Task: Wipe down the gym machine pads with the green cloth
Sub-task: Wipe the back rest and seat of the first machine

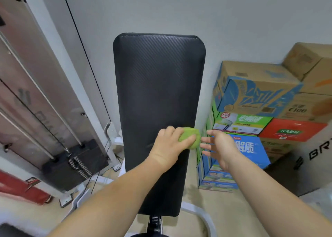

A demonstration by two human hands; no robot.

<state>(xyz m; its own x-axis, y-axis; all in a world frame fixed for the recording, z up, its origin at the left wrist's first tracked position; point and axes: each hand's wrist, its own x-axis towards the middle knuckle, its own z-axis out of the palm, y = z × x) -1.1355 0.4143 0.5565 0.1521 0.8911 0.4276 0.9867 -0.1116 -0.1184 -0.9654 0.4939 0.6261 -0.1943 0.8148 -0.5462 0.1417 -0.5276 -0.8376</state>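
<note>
A long black padded back rest (pixel 158 100) with a fine ribbed vinyl texture and rounded corners runs up the middle of the view, its top edge against a plain pale wall (pixel 215 21). Low on the pad's right edge sits the bunched green cloth (pixel 192 137), pressed against the black surface. The left hand (pixel 169 145) lies over the cloth from the pad side, its fingers curled around the wad and gripping it, with the wrist resting over the lower part of the pad. The right hand (pixel 221 147) hangs just off the pad's right edge, close beside the cloth but not touching it, its fingers spread and empty. Right of the pad, a stack of printed cardboard boxes (pixel 255 111) in brown, blue, green and red stands against the wall. Left of the pad rises a white steel machine frame (pixel 59 60) with thin black cables, and at its foot sits a black weight stack (pixel 75 163). Below the pad's bottom edge a black adjustment bracket (pixel 155 222) shows.
</note>
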